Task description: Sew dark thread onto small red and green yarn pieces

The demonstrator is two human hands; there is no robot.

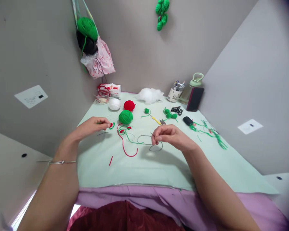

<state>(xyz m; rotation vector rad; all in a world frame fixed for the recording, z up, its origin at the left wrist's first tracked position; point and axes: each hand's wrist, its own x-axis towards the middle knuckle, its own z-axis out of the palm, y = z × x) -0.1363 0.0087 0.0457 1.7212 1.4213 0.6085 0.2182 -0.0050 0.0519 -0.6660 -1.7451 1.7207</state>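
Note:
My left hand (93, 124) pinches a small crocheted piece (112, 125) in red, white and green, above the left part of the table. Two similar red, white and green crocheted pieces (129, 127) lie just right of it, with green and red yarn tails around them. My right hand (167, 135) has its fingertips pressed together on a thin dark grey thread (156, 149), which loops down beneath the hand. A thin tip shows at these fingers, too small to name. Behind the pieces sits a green yarn ball (125, 117).
Red (129, 105) and white yarn balls (114, 104) stand behind. A yellow-handled crochet hook (156, 120) and scissors (163, 122) lie beyond my right hand. White stuffing (149, 95), a pen cup (175, 93), a bottle (191, 88) and a phone (195, 99) line the back.

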